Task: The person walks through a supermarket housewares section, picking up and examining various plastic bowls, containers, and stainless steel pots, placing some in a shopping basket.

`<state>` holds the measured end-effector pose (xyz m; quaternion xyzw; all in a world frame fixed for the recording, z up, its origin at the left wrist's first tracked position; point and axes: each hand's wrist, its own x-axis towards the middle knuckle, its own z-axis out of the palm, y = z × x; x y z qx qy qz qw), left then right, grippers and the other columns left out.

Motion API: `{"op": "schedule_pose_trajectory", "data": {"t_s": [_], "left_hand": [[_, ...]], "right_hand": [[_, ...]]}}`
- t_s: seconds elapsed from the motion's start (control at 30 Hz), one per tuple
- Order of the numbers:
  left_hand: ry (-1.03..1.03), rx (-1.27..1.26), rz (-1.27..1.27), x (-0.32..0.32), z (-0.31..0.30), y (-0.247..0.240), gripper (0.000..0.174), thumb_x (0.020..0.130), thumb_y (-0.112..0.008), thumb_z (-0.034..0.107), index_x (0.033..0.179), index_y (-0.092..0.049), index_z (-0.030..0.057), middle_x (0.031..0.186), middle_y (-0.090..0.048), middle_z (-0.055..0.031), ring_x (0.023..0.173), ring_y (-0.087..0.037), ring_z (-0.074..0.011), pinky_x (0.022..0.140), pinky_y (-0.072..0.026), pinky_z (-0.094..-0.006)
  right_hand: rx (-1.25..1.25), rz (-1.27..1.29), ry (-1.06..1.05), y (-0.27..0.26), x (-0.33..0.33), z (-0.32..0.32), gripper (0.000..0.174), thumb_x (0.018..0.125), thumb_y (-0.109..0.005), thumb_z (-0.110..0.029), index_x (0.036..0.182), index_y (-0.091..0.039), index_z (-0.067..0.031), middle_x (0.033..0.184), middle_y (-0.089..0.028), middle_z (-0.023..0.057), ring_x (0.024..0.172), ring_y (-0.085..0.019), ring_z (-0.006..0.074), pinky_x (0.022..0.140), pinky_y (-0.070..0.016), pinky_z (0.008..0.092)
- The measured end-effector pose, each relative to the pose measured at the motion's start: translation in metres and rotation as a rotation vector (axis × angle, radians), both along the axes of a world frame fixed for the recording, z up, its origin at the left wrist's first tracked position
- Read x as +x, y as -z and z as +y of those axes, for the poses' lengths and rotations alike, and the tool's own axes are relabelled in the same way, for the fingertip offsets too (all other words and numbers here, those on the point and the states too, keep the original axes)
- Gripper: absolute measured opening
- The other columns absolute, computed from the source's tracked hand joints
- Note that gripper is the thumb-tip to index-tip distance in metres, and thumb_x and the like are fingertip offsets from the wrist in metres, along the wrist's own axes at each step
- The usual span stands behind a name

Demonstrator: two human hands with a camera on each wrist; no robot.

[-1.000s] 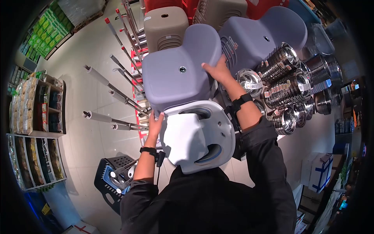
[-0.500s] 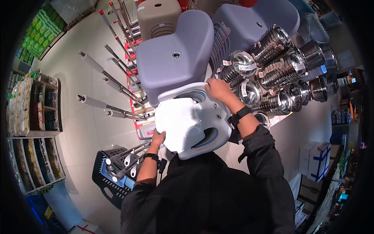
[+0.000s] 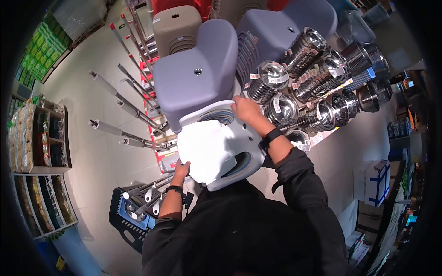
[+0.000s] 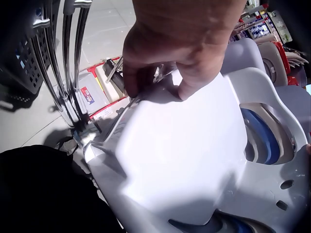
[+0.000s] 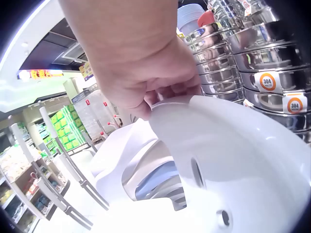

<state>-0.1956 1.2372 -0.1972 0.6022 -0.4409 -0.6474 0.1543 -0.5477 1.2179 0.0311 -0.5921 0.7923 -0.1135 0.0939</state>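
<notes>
A white plastic seat with side cutouts tops a stack in front of the person; blue and beige layers show through the openings. My left hand grips its front left edge, and in the left wrist view that hand has its thumb on top and fingers over the edge. My right hand holds the backrest rim at the far side; in the right wrist view the hand curls its fingers over the rim of the white seat. A purple-grey stool stands right behind the white one.
Stacked steel bowls stand at the right, beside another purple stool. Poles with grey grips rise at the left. A dark basket holding items sits on the floor at lower left. A beige stool stands farther back.
My right hand has moved from the purple stool's backrest down to the white seat's rim. My left hand has shifted down along the white seat's left edge.
</notes>
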Motion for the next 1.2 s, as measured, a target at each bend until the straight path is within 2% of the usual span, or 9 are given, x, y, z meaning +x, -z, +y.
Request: {"op": "schedule_pose_trajectory", "data": {"t_s": [0.17,0.23,0.37,0.5,0.77,1.0,1.07,1.13,1.2], "left_hand": [[-0.021,0.106,0.085,0.003,-0.003,-0.012,0.049,0.094,-0.05,0.038,0.129,-0.043,0.0043,0.103,-0.064,-0.0087,0.088,-0.063,-0.0177,0.058,-0.0469,-0.0289],[0.108,0.306,-0.022,0.041,0.026,0.009,0.046,0.094,-0.047,0.044,0.121,-0.052,0.0076,0.097,-0.063,-0.0047,0.077,-0.061,-0.0171,0.06,-0.0483,-0.033],[0.191,0.428,-0.11,0.066,0.063,0.009,0.036,0.094,-0.051,0.033,0.116,-0.054,0.0056,0.085,-0.061,-0.0048,0.064,-0.06,-0.0139,0.05,-0.0472,-0.0273],[0.226,0.569,-0.135,0.108,0.082,0.021,0.029,0.093,-0.051,0.032,0.107,-0.057,0.0066,0.083,-0.062,-0.0046,0.063,-0.06,-0.0138,0.047,-0.0453,-0.0271],[0.124,0.429,-0.148,0.127,0.123,0.021,0.032,0.093,-0.052,0.035,0.112,-0.054,0.0092,0.095,-0.064,-0.0056,0.076,-0.064,-0.0171,0.062,-0.0485,-0.0333],[-0.012,0.238,-0.214,0.157,0.201,-0.001,0.033,0.089,-0.057,0.034,0.108,-0.061,0.0077,0.095,-0.065,-0.0077,0.082,-0.063,-0.0185,0.069,-0.0488,-0.036],[0.078,-0.304,-0.378,0.197,0.206,0.026,0.044,0.087,-0.058,0.034,0.117,-0.059,0.0022,0.093,-0.066,-0.0121,0.084,-0.064,-0.0206,0.073,-0.0505,-0.0368],[-0.044,-0.241,-0.401,0.176,0.233,-0.089,0.045,0.087,-0.06,0.029,0.121,-0.056,-0.0014,0.1,-0.066,-0.019,0.097,-0.064,-0.0295,0.086,-0.049,-0.0364],[-0.063,-0.576,-0.466,0.195,0.232,-0.1,0.037,0.09,-0.057,0.023,0.118,-0.057,-0.0011,0.111,-0.061,-0.0195,0.1,-0.061,-0.0306,0.089,-0.0476,-0.0369]], "right_hand": [[-0.419,-0.014,-0.015,-0.018,0.033,0.046,0.038,0.084,-0.061,-0.022,0.118,-0.056,-0.004,0.125,-0.051,0.0181,0.114,-0.05,0.0332,0.093,-0.0415,0.0455],[-0.4,-0.116,-0.094,0.006,0.065,0.099,0.031,0.083,-0.063,-0.02,0.109,-0.061,-0.0036,0.122,-0.054,0.0167,0.112,-0.053,0.0319,0.092,-0.044,0.0417],[-0.133,-0.214,-0.067,0.027,0.097,0.17,0.027,0.083,-0.064,-0.017,0.106,-0.062,-0.0042,0.121,-0.055,0.0161,0.113,-0.053,0.0327,0.092,-0.0449,0.0422],[-0.406,-0.245,-0.186,0.033,0.142,0.228,0.017,0.085,-0.061,-0.014,0.099,-0.064,-0.0063,0.108,-0.063,0.0135,0.099,-0.061,0.0293,0.085,-0.0496,0.0375],[0.431,-0.427,0.08,0.121,0.11,0.344,0.033,0.089,-0.053,-0.032,0.107,-0.063,-0.0063,0.102,-0.067,0.0149,0.095,-0.064,0.0328,0.083,-0.0503,0.0415],[0.281,-0.601,0.332,0.191,0.087,0.438,0.036,0.086,-0.059,-0.034,0.106,-0.064,-0.0033,0.095,-0.068,0.0176,0.09,-0.066,0.029,0.081,-0.051,0.0364],[0.215,-0.663,0.324,0.227,0.089,0.486,0.036,0.087,-0.058,-0.033,0.104,-0.063,-0.0008,0.093,-0.068,0.0167,0.083,-0.067,0.0285,0.077,-0.052,0.0373],[0.411,-0.798,0.466,0.261,0.091,0.547,0.032,0.086,-0.057,-0.031,0.099,-0.065,-0.0032,0.091,-0.068,0.0172,0.082,-0.065,0.0331,0.076,-0.0521,0.0406],[0.647,-0.853,0.556,0.26,0.096,0.585,0.028,0.084,-0.055,-0.029,0.092,-0.066,-0.0042,0.086,-0.067,0.0188,0.082,-0.065,0.0371,0.074,-0.0516,0.0439]]}}
